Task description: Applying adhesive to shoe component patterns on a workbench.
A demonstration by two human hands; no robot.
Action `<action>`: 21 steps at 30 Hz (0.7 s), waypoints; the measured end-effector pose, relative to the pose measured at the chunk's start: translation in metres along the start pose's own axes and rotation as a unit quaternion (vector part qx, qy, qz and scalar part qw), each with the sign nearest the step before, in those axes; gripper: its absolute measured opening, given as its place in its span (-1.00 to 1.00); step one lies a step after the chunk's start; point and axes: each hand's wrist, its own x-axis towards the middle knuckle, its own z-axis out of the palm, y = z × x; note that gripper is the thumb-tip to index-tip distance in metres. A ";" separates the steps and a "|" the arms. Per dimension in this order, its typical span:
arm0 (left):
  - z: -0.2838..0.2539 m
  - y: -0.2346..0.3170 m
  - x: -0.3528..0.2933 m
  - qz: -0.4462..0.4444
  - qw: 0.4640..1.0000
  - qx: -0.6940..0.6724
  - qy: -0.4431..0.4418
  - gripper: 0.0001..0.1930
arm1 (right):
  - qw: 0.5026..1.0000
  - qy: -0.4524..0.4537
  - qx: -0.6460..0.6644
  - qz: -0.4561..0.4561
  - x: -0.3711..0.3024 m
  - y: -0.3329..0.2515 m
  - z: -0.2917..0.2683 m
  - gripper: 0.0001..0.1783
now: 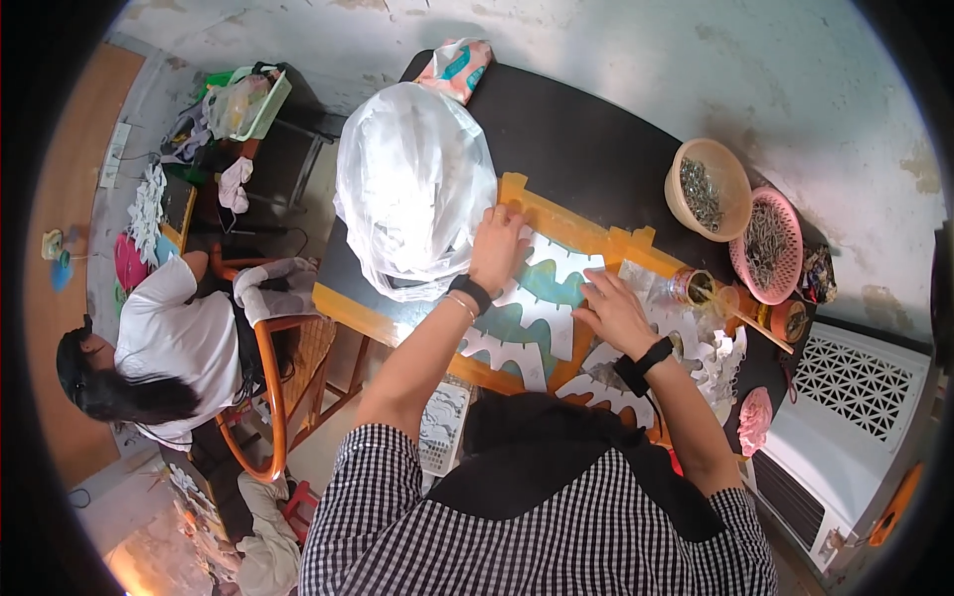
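Note:
White wavy-edged cut-out pieces (569,260) lie in rows on a greenish board (553,284) bordered with yellow tape (571,228). My left hand (499,248) rests at the upper left end of the rows, fingers stretched out over the tape and the edge of a white piece. Farther right, my right hand (614,313) lies with spread fingers at the other end of the pieces. Both palms face down, and neither hand appears to grip anything. A dark band circles each wrist. Just left of my left hand bulges a large translucent plastic bag (409,184) with white contents.
Small metal parts fill a beige bowl (708,189) and a pink basket (766,246) at the right. A tin (690,286) with a stick (752,323) stands nearer, beside ragged white scraps (720,368). At the left, a person (179,348) sits near a wooden chair (266,397).

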 end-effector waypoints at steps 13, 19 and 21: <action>-0.001 0.014 -0.006 0.089 0.993 -0.069 0.019 -0.54 | 1.000 -0.005 0.017 0.009 0.022 0.000 0.004 -0.51; 0.001 -0.014 -0.017 0.230 0.956 0.042 -0.178 -0.33 | 0.999 -0.027 0.035 0.024 0.020 -0.003 0.001 -0.45; -0.010 -0.028 -0.010 0.200 0.964 0.034 -0.170 -0.34 | 0.998 -0.036 0.032 0.026 0.019 -0.003 0.001 -0.44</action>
